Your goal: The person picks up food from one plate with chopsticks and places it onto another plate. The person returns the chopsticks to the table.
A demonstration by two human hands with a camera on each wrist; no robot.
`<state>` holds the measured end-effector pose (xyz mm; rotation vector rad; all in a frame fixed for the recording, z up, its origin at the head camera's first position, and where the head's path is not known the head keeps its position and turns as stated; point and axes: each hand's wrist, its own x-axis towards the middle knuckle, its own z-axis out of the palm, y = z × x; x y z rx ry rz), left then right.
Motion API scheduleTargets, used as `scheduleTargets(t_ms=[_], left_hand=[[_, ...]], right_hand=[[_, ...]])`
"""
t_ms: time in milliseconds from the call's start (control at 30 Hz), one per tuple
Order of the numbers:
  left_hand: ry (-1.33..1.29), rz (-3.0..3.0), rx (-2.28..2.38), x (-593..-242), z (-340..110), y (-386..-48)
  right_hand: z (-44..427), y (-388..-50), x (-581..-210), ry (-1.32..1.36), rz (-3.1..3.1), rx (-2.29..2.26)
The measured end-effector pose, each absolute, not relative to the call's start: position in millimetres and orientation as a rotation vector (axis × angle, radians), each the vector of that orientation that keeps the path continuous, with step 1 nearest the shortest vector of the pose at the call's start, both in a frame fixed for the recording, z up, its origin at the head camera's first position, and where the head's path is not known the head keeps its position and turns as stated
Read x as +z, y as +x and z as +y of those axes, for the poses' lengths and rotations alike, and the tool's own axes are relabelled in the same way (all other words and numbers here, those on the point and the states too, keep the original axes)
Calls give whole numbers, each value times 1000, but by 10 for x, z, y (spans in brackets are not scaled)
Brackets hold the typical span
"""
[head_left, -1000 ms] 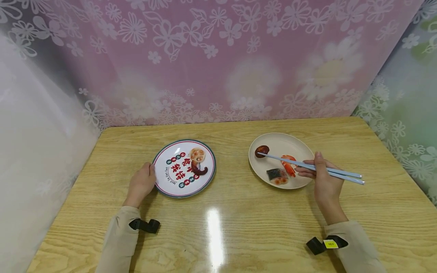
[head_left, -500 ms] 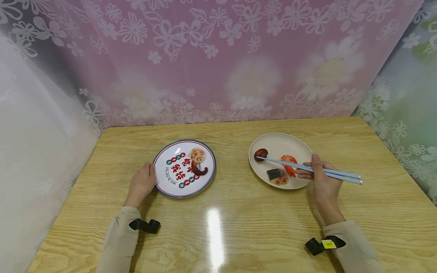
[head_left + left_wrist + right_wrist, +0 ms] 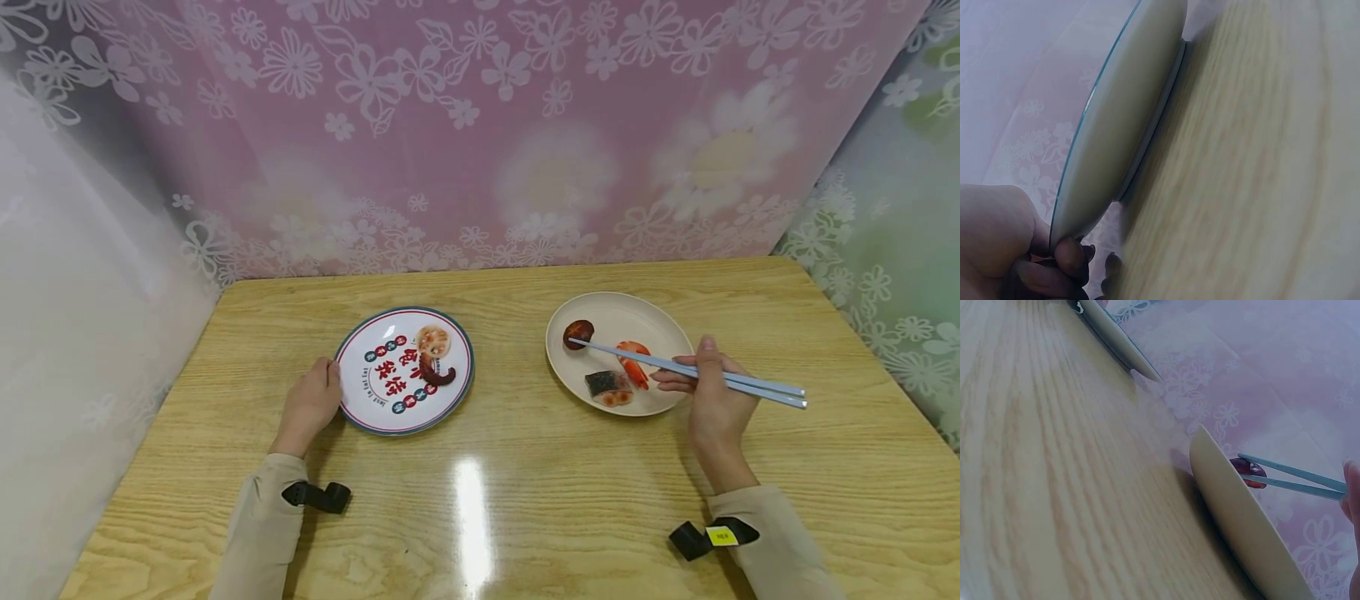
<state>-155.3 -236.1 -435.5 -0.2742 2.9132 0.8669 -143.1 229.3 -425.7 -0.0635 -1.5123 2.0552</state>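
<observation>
"Brown mushroom (image 3: 578, 333): clamped?"

"I can't tell. Left to right: left hand (image 3: 309, 406) pinching the printed plate (image 3: 431, 410); mushroom at the beige plate's (image 3: 630, 315) left side; chopsticks (image 3: 660, 361) pointing left at it, tips parted; right hand (image 3: 716, 408), nearer, holding them."

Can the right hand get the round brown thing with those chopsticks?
Probably yes: the right hand holds the chopsticks, which reach right to the round brown thing, and nothing else lies over it.
</observation>
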Motion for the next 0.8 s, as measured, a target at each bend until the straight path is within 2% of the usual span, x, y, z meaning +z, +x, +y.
scheduleTargets(t_ms=[633,800], left_hand=[[-267,2914,864,-4347,-2365,-1554],[-267,2914,868,-4354,-2368,-1553]], right_hand=[[2067,-1467,-4087,-104,-1410,2156],[1968,-1494,-4072,-16,-1410,2176]])
